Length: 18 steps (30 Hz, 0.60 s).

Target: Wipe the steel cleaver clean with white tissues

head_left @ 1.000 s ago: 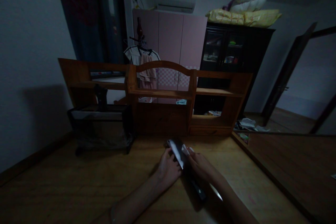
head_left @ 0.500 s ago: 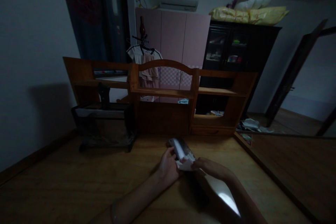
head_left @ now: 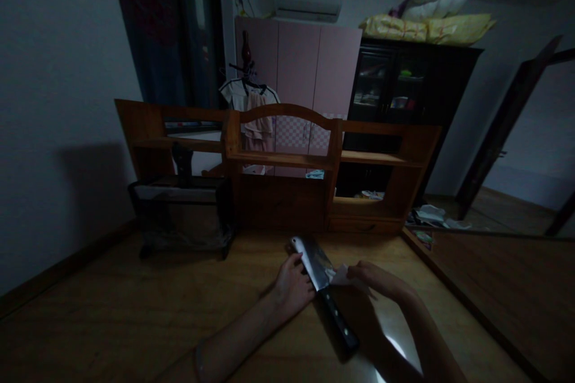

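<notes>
A cleaver (head_left: 315, 263) with a broad steel blade and a black riveted handle is tilted just over the wooden surface, its handle end toward me. My left hand (head_left: 294, 284) grips the blade along its left edge, thumb on top and fingers beneath. On the other side, my right hand (head_left: 375, 278) pinches a white tissue (head_left: 340, 275), which touches the blade's right side close to the handle. Nothing grips the black handle.
The pale wooden tabletop (head_left: 188, 299) spreads around my hands. A black-framed knife-block-like stand (head_left: 182, 215) is at the left. Behind stands a wooden shelf unit (head_left: 281, 203). Further back are a pink wardrobe (head_left: 296, 66) and a dark cabinet (head_left: 413, 90).
My right hand has moved to the right with the tissue, uncovering the lower blade and the black handle. My left hand keeps its hold on the blade.
</notes>
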Tool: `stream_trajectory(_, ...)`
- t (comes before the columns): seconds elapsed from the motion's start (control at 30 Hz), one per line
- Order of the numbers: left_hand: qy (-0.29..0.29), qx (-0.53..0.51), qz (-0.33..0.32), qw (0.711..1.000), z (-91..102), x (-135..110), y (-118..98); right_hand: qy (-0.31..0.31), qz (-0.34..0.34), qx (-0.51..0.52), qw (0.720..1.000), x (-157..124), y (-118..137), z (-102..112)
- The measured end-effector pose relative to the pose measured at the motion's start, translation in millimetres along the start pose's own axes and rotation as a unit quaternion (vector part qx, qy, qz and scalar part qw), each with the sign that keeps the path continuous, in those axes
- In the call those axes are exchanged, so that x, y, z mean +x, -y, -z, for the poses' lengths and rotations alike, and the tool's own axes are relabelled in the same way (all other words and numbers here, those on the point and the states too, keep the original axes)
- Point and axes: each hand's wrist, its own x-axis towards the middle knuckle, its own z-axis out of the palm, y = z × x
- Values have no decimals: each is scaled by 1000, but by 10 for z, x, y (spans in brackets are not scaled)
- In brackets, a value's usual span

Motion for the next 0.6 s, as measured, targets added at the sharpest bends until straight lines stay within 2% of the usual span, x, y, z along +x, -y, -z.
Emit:
stream_trajectory(0.13,-7,8,2,1000,4,1,0,21,-6,-33,999,59,-36,-6)
stream_trajectory(0.3,-6,9,1,1000,3,-5,-5,-21,8,-62,998,49,25,-27)
stream_trajectory(0.5,-24,10,7,1000,-25,-11,-12,-37,15,-93,995,32,40,-61)
stream_trajectory(0.6,-28,15,8,999,-37,-21,-11,-75,36,-109,991,53,15,-80)
